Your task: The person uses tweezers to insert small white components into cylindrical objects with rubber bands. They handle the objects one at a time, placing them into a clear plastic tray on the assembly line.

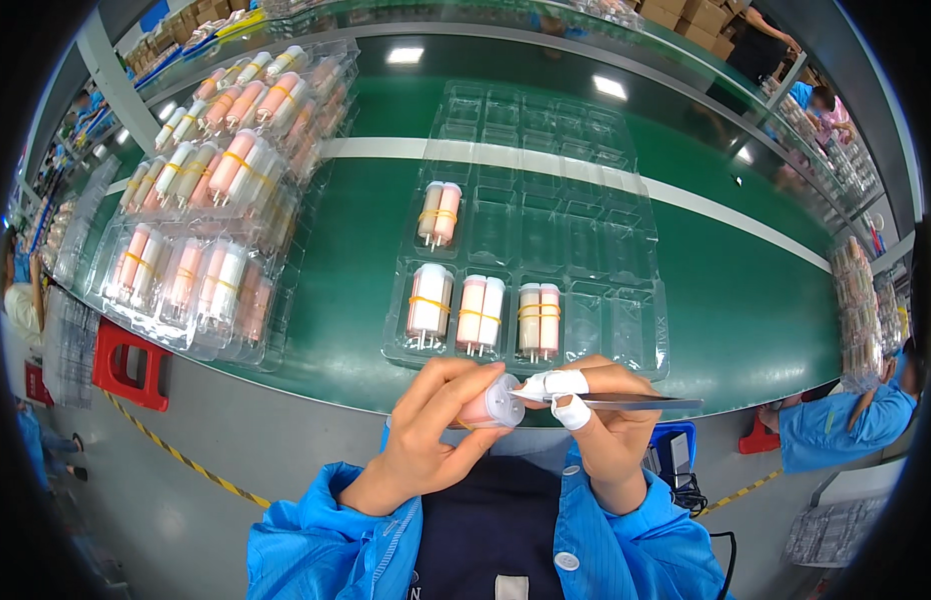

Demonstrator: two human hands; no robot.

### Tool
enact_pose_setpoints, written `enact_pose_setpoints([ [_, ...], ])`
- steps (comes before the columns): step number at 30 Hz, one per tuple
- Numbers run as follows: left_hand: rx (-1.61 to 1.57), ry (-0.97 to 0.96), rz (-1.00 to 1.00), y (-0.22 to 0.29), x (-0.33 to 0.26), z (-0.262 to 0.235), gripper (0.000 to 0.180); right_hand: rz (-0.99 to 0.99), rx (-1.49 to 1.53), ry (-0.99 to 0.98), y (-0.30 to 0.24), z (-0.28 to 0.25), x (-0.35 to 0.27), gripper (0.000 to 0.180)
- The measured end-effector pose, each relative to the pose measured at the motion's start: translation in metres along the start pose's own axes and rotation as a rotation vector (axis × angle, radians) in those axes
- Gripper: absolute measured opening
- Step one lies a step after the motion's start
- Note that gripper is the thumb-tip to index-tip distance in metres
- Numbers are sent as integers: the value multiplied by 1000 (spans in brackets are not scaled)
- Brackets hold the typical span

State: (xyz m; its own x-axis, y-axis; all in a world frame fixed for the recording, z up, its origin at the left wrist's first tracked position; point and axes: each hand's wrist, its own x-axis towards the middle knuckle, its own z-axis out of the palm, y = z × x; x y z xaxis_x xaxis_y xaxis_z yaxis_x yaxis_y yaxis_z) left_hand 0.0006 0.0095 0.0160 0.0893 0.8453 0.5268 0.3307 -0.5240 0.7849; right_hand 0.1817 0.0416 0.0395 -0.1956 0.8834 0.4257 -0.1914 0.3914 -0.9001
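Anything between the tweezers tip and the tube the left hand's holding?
Nothing visible. The left hand holds the pink tube; the tweezers in the right hand already meet its white end.

Pink-and-white cylinder: lying sideways, white cap end facing right, just below the clear tray's near edge | Metal tweezers: slim, level, tips touching the cylinder's cap, handle pointing right, below the tray's near right corner

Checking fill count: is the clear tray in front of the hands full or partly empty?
Partly empty. The clear tray holds four banded pairs; the other pockets are bare.
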Motion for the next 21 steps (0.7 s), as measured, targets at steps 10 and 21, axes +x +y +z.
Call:
enact_pose_setpoints([
  [10,13,-6,-8,0,-1,0,51,19,-37,-7,1,-1,0,17],
  [21,-43,14,-35,0,0,1,50,-20,-27,13,-1,-1,-2,17],
])
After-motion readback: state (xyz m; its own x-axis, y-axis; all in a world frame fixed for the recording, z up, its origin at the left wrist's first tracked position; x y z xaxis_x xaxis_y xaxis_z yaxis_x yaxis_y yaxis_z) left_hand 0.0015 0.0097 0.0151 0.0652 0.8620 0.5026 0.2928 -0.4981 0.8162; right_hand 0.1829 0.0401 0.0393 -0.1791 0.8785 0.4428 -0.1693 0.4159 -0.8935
